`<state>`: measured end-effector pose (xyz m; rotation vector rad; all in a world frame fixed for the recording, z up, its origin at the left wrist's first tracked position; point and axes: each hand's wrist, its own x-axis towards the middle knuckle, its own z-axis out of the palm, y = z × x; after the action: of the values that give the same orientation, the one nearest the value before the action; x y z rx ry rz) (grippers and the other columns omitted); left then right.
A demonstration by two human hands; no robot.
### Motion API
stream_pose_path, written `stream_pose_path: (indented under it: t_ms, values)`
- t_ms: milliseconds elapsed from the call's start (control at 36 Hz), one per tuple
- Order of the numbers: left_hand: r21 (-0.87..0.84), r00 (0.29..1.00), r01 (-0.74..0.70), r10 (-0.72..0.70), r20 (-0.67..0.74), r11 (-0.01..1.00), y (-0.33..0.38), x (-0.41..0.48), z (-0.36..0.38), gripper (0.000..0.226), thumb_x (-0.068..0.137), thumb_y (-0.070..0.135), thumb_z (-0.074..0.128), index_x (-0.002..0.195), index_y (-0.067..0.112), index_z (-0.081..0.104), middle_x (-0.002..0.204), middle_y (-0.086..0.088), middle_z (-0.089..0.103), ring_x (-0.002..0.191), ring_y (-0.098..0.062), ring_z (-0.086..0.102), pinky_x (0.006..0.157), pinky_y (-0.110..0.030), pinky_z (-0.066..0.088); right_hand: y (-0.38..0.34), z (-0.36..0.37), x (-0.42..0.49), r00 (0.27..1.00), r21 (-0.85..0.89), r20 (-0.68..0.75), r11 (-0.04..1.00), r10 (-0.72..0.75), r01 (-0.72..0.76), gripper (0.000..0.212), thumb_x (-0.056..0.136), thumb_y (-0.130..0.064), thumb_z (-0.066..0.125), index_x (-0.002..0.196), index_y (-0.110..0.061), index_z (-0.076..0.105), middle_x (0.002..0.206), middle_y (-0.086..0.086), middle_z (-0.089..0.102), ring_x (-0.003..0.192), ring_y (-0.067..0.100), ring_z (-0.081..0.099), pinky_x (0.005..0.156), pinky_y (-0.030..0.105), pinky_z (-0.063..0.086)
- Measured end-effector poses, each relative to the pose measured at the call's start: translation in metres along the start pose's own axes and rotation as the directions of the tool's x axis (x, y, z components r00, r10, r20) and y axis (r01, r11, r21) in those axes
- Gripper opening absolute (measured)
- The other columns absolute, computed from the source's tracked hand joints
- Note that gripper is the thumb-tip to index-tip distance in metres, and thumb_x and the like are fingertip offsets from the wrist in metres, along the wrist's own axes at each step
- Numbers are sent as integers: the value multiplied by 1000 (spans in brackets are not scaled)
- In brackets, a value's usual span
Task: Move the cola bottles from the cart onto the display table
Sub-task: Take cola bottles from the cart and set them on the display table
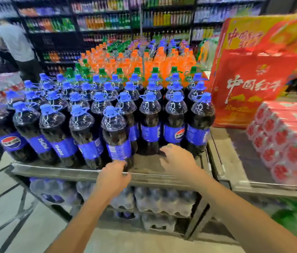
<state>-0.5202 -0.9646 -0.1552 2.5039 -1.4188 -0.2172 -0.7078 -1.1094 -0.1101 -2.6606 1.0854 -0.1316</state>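
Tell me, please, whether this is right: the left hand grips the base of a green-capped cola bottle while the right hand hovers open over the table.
Not quite: the head view shows a blue cap on that cola bottle, not green. The left hand does grip its base, and the right hand hovers open over the display table.
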Motion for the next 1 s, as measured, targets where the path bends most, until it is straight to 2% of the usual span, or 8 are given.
stream_pose_path:
  t_ms: [167, 333, 444, 583, 694, 778, 861, 1000]
  values:
    - [58, 981, -189, 186, 62, 980, 84, -31, 4, 55, 93, 46, 54, 141, 20, 56, 139, -2, 60, 130, -24, 54, 108, -36, 43, 65, -18, -87, 995, -129, 19, 987, 96, -93, 27, 100, -33, 54, 116, -12, 59, 119, 10, 61, 114, 35, 62, 83, 41, 49]
    - [64, 922, -380, 372, 112, 923, 188, -62, 14, 49, 96, 38, 59, 141, 19, 54, 141, -4, 58, 132, -27, 52, 109, -39, 41, 133, -41, -187, 967, -107, -43, 961, 250, -254, 33, 102, -32, 54, 131, -18, 60, 131, 7, 65, 119, 34, 63, 86, 42, 53]
    - [30, 854, -502, 491, 170, 864, 266, -89, 25, 38, 97, 36, 59, 129, 16, 63, 131, -6, 63, 124, -29, 57, 103, -39, 46, 175, -54, -257, 917, -108, -85, 911, 389, -397, 37, 100, -35, 54, 134, -21, 61, 125, 5, 65, 117, 33, 63, 87, 43, 54]
    - [-26, 705, -685, 671, 229, 728, 352, -116, 48, 44, 95, 41, 60, 133, 19, 63, 127, -4, 67, 117, -25, 62, 97, -38, 50, 222, -64, -334, 820, -75, -96, 817, 564, -571, 32, 105, -38, 51, 124, -15, 60, 122, 8, 62, 113, 33, 63, 79, 41, 52]
    - [-45, 563, -802, 780, 274, 595, 419, -137, 68, 34, 96, 39, 58, 123, 20, 66, 123, -1, 68, 113, -22, 62, 90, -35, 49, 256, -68, -391, 730, -65, -125, 728, 672, -682, 30, 105, -36, 50, 121, -12, 61, 116, 7, 64, 108, 31, 65, 79, 42, 58]
    - [-83, 463, -856, 829, 314, 510, 466, -147, 86, 36, 97, 35, 59, 128, 18, 65, 126, -1, 67, 115, -22, 61, 92, -33, 46, 279, -71, -426, 642, -60, -141, 640, 754, -766, 33, 105, -33, 49, 128, -14, 61, 122, 8, 65, 115, 33, 65, 76, 38, 50]
    - [-123, 368, -895, 864, 343, 430, 511, -152, 107, 45, 94, 43, 56, 132, 20, 62, 132, -1, 64, 119, -22, 61, 97, -36, 49, 305, -75, -451, 560, -40, -143, 561, 816, -827, 32, 104, -36, 49, 127, -16, 60, 121, 9, 65, 112, 35, 65, 74, 40, 50]
    - [-165, 217, -940, 896, 388, 299, 593, -155, 139, 42, 97, 38, 57, 133, 17, 61, 136, -3, 61, 123, -23, 58, 102, -40, 48, 348, -89, -483, 421, -30, -137, 421, 897, -906, 38, 103, -37, 52, 135, -17, 57, 129, 10, 65, 119, 35, 64, 84, 42, 54]
